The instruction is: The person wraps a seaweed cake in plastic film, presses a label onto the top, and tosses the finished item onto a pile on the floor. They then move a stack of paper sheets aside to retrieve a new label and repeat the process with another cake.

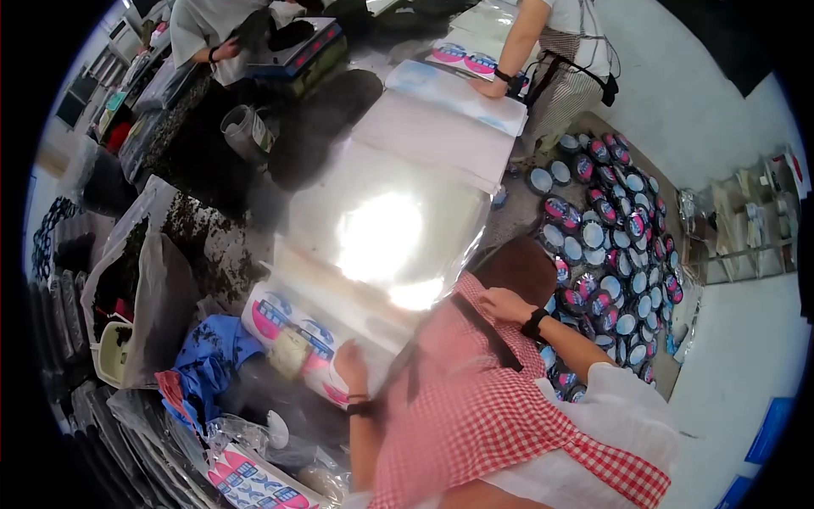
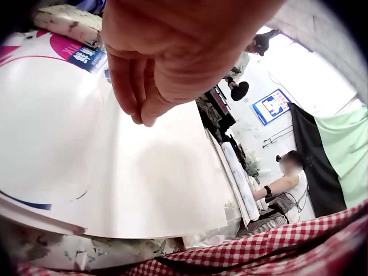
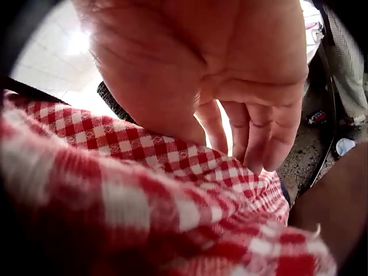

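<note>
My left hand (image 1: 350,369) is over the near end of the white sheets, beside the pink and blue printed labels (image 1: 318,338). In the left wrist view, the thumb and fingertips of my left hand (image 2: 143,121) meet above a white sheet (image 2: 167,184); I cannot tell whether they pinch anything. A large glossy sheet (image 1: 339,199) reflects bright light on the table. My right hand (image 1: 507,305) is against the red checked apron (image 1: 475,373). Seen from the right wrist, the fingers of my right hand (image 3: 236,129) hang loosely bent beside the checked cloth (image 3: 190,161), with nothing held.
Across the table a person's hand (image 1: 489,87) rests on the sheets' far end. Many round labelled packs (image 1: 626,242) lie in a heap at the right. Left of the table are a blue cloth (image 1: 212,356), a clear bag (image 1: 161,288) and a white cup (image 1: 244,131).
</note>
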Demonstrator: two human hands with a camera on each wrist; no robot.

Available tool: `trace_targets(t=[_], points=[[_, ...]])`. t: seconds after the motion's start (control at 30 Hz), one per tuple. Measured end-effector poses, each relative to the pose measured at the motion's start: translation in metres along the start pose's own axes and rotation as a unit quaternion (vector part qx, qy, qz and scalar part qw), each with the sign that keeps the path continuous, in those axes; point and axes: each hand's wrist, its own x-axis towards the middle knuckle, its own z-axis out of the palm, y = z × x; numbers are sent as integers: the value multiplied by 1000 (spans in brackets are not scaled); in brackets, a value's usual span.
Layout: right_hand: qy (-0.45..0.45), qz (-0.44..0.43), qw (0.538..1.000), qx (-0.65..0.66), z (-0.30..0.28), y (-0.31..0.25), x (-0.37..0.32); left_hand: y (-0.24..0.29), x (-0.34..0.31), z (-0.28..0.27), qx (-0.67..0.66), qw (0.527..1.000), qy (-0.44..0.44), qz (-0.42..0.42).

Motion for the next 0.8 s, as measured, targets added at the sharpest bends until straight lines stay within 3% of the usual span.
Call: trace_targets(t=[0.13,0.2,0.23,0.27,0.3,0.33,0.37,0.4,0.5,0.63,0.73,0.8], points=[[39,-39,998,17,-11,8,30,26,17,8,-42,999,22,-28],[53,-54,997,31,-41,10,60,95,30,9,-77,996,29,-38],[2,-56,998,-23,-62,13,85,109,41,24,-90,995,32,10],[85,-91,992,-38,-60,39,125,121,53,38,-102,993,34,57],[156,-107,981,-48,-63,78,167,173,89,55,15,985,-27,172],[186,-133,971,-66,-78,82,194,183,102,70,-47,987,-129,86],[217,-158,960,-84,-94,82,220,178,118,99,9,983,-118,137],[186,-149,967,-92,-106,85,246,173,129,126,65,975,-109,185],[148,-183,959,-155,-141,106,291,219,157,160,275,949,-123,96],[186,-200,929,-250,-210,153,350,189,151,189,312,941,-92,88],[246,-148,937,-201,-263,194,414,182,149,193,353,926,-121,62],[248,-89,936,-233,-293,205,458,170,146,202,376,919,-78,85]])
